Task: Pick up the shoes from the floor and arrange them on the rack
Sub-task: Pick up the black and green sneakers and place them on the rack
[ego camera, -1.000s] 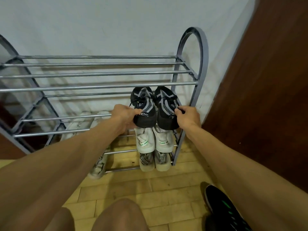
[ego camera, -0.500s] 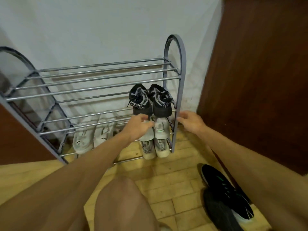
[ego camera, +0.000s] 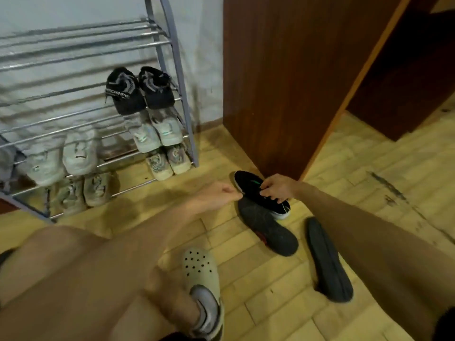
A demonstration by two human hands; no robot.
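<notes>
A grey metal shoe rack (ego camera: 172,57) stands at the left against the wall. On its right end sit a black pair (ego camera: 138,91), a white pair with green marks (ego camera: 155,132) below, and a patterned pair (ego camera: 168,162) lowest. My right hand (ego camera: 277,188) grips a black shoe with a green mark (ego camera: 248,184) lying on the floor by the wooden door. My left hand (ego camera: 219,194) hovers just left of that shoe, fingers curled, holding nothing. A dark grey shoe (ego camera: 267,228) lies beside it, and another dark shoe (ego camera: 328,260) lies further right.
More white shoes (ego camera: 61,156) and patterned shoes (ego camera: 83,190) fill the rack's left side. A brown wooden door (ego camera: 283,82) stands right of the rack. My foot in a pale clog (ego camera: 203,281) rests on the yellow wood floor.
Both hands left the black pair on the rack and swung down to the right. My right hand has taken hold of the black green-marked shoe on the floor.
</notes>
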